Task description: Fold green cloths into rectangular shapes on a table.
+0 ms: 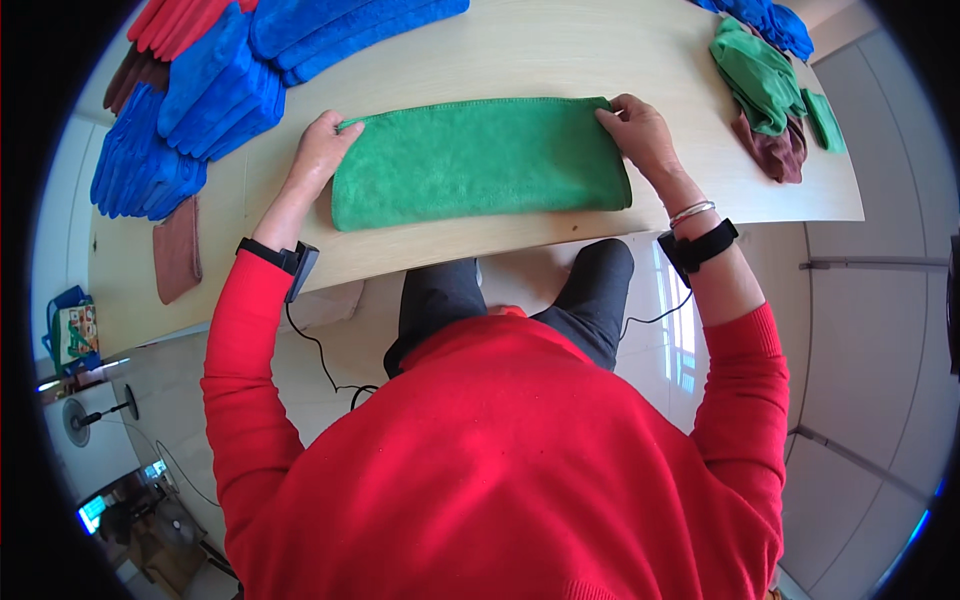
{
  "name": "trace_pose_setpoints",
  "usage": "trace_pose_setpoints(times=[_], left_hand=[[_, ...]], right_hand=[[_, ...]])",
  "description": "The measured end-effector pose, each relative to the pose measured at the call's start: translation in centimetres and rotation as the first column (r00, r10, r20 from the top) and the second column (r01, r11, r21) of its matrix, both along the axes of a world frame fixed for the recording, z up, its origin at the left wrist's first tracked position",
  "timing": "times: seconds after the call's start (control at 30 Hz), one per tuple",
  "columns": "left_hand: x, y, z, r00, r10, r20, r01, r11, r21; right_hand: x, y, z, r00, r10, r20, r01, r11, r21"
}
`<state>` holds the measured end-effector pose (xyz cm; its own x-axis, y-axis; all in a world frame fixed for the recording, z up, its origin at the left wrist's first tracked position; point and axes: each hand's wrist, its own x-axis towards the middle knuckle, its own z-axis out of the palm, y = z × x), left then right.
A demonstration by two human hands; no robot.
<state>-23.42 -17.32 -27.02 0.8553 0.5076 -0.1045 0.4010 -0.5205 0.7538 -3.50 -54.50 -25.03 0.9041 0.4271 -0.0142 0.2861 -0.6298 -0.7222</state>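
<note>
A green towel (480,160), folded into a wide rectangle, lies along the near part of the table in front of me. My left hand (325,145) pinches its far left corner between thumb and fingers. At the opposite end, my right hand (637,132) grips the far right corner. The stitched far edge runs nearly straight between both hands. Each wrist wears a black strap with a small dark box, and a bracelet (692,212) circles the right wrist.
Stacks of folded blue towels (220,90) stand at the far left, with red towels (180,25) behind. A folded brown towel (177,250) lies near the left edge. Loose green cloth (755,75) and brown cloth (775,150) are heaped at right on the pale table (560,45).
</note>
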Motion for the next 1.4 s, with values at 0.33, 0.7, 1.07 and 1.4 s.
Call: trace_pose_setpoints(times=[0.33,0.7,1.07,1.4], left_hand=[[-5.4,-5.6,3.2,0.997,0.024,0.070,-0.045,0.950,0.309],[-7.7,-4.8,4.0,0.986,0.023,0.168,-0.061,0.973,0.225],[-6.7,-9.3,5.6,0.941,-0.245,0.234,0.078,0.829,0.554],[-8.6,-8.6,5.4,0.956,-0.212,0.204,0.096,0.880,0.465]], right_hand=[[-17.9,-3.8,0.8,0.649,0.610,0.455,-0.528,0.791,-0.308],[-13.3,-25.1,2.3,0.904,-0.160,0.396,0.419,0.149,-0.896],[-7.6,-16.5,2.0,0.853,-0.034,0.521,0.237,0.914,-0.329],[3.3,-23.4,-1.7,0.840,-0.180,0.512,0.451,0.756,-0.475]])
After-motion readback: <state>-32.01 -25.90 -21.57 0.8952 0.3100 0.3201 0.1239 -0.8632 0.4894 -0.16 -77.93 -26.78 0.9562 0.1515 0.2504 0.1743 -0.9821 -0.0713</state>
